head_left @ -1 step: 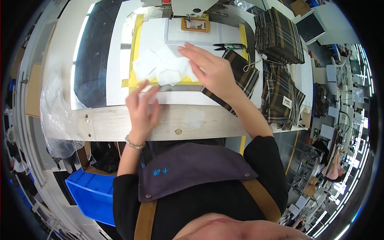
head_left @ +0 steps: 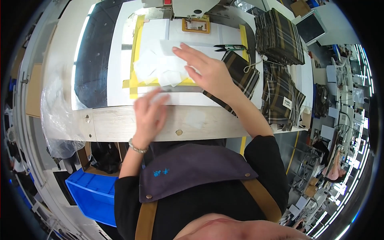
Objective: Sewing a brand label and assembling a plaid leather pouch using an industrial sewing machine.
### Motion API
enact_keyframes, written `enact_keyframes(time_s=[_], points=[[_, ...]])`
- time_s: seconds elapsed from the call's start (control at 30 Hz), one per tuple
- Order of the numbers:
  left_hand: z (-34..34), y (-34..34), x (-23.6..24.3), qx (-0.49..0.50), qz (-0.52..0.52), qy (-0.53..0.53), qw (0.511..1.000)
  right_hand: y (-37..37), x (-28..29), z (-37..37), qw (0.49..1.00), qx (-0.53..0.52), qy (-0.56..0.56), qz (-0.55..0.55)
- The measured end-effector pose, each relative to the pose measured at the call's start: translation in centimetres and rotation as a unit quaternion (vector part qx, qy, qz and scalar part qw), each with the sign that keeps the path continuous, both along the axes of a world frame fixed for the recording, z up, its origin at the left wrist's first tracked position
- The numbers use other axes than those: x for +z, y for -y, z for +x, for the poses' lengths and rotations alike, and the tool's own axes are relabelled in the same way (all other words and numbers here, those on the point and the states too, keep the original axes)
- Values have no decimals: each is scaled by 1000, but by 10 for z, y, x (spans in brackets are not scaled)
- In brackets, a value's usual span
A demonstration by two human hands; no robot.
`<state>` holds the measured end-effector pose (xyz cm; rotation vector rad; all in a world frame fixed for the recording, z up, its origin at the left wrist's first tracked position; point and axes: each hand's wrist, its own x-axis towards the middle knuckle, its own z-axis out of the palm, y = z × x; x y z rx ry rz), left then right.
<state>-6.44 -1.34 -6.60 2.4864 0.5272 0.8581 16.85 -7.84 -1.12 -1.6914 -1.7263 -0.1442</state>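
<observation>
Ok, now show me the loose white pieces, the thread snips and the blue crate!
Loose white pieces (head_left: 170, 78): head view, on a piece near the pile's edge.
Thread snips (head_left: 237, 47): head view, on the handle part.
Blue crate (head_left: 90, 182): head view, on its wall.

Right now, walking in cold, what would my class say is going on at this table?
A person is working bare-handed at a sewing machine. The open right hand is over thin white pieces; whether it touches one is unclear. The left hand, blurred, is above the front of the table and appears empty. Dark plaid fabric lies by the right hand, with snips lying just beyond it.
</observation>
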Motion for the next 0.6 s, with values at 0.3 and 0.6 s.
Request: enact_keyframes(time_s=[0.3,0.6], points=[[10,55,-5,-239,-9,-153,959,3,-4,10,974,42,-54,-216],[-19,44,-17,-283,-75,-43,955,27,-7,35,975,22,-67,-210]])
